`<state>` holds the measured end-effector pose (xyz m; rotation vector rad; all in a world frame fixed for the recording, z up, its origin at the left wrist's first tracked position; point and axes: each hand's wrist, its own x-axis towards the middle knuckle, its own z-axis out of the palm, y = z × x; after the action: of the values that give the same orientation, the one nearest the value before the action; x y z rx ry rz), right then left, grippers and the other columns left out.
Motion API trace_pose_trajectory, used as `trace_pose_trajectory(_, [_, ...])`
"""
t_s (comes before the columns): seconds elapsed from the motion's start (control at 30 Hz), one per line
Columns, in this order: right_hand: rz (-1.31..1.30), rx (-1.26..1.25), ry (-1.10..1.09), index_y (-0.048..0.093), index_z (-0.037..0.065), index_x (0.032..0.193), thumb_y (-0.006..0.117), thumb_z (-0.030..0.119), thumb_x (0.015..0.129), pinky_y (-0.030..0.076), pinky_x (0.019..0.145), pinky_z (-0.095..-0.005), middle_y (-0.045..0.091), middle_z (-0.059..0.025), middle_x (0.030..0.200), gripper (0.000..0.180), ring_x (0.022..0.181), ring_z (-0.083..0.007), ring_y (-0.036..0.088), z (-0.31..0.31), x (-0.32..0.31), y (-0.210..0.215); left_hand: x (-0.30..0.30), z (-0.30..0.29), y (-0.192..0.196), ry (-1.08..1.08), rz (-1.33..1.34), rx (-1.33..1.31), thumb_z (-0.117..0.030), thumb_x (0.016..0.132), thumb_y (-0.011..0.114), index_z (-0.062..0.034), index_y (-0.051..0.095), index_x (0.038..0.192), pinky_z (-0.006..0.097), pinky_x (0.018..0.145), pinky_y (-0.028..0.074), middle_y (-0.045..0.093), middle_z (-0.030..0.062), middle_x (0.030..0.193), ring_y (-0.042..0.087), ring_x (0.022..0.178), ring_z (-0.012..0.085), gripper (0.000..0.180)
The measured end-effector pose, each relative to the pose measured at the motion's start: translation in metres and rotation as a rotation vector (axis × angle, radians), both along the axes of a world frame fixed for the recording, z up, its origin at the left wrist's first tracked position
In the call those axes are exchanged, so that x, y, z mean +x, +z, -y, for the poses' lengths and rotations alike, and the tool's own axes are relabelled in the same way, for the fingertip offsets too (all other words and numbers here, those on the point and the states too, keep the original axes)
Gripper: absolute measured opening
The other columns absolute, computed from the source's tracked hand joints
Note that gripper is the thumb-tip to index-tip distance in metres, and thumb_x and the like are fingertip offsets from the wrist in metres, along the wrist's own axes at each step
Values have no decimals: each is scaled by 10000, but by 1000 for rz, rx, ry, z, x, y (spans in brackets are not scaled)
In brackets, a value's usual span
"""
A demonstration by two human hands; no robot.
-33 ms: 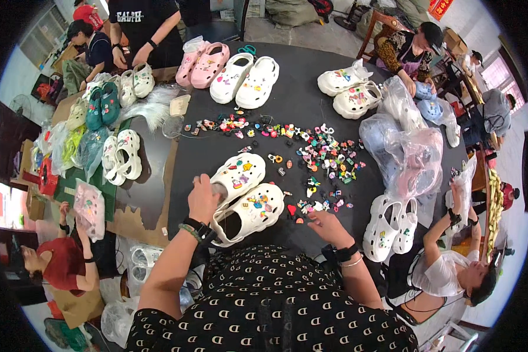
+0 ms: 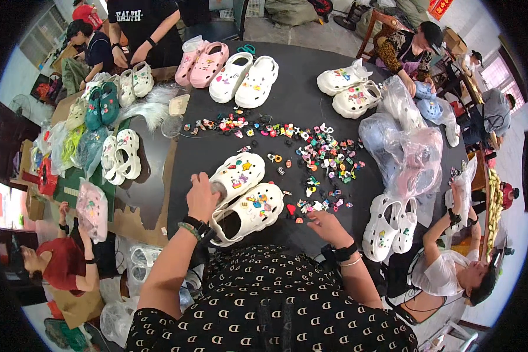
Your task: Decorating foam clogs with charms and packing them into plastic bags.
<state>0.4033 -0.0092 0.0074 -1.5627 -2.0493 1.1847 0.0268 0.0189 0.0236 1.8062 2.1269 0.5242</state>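
Note:
A pair of white clogs, the farther clog (image 2: 239, 173) and the nearer clog (image 2: 249, 212), sits in front of me with colourful shoe charms on the toes. At the farther clog's heel, my left hand (image 2: 201, 198) is closed round the rim, with some fingers hidden. Right of the pair, my right hand (image 2: 330, 229) is low over the black table, its fingers apart at the near edge of the charms, with nothing visible in them. A red heart charm (image 2: 291, 209) lies between that hand and the nearer clog. Loose charms (image 2: 328, 155) spread across the table beyond.
Pink clogs (image 2: 210, 64) and white clogs (image 2: 257, 82) stand at the far side. Bagged clogs (image 2: 413, 158) and a white pair (image 2: 382, 227) line the right. More clogs (image 2: 128, 154) crowd a side table at left. Several people work around the tables.
My hands and the clogs in front of me stay where they were. At the left, a person's bagged pink clog has shifted slightly.

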Motion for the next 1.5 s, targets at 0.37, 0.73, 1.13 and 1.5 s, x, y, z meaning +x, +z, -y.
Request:
trace_pose_trajectory(0.37, [139, -46, 135, 642, 12, 1027, 663, 187, 783, 505, 808, -399, 662, -175, 980, 301, 911, -341, 634, -4, -4, -34, 0, -26, -4, 7, -230, -205, -221, 683, 711, -37, 472, 927, 456, 659, 523, 639, 198, 803, 651, 772, 360, 388])
trace_pose_trajectory(0.73, [120, 48, 156, 640, 21, 948, 667, 179, 766, 499, 771, -436, 652, -191, 902, 243, 885, -374, 621, -4, 8, -52, -27, 12, 5, -10, 244, -124, -246, 718, 750, -11, 464, 1058, 410, 722, 494, 619, 168, 837, 615, 809, 326, 503])
trace_pose_trajectory(1.13, [122, 19, 87, 586, 10, 847, 707, 86, 713, 498, 683, -404, 639, -148, 800, 196, 782, -333, 633, -18, 2, -49, 30, 76, 27, 39, 718, -389, -200, 878, 633, 46, 625, 1019, 260, 716, 487, 669, 87, 920, 614, 814, 125, 283])
trace_pose_trajectory(1.5, [91, 101, 125, 548, 25, 857, 758, 156, 706, 482, 678, -414, 591, -126, 824, 290, 785, -334, 595, -19, -16, -55, 42, 63, -22, 349, 1619, -583, -202, 931, 579, 37, 560, 1147, 289, 878, 455, 599, 90, 1134, 578, 993, 153, 323])
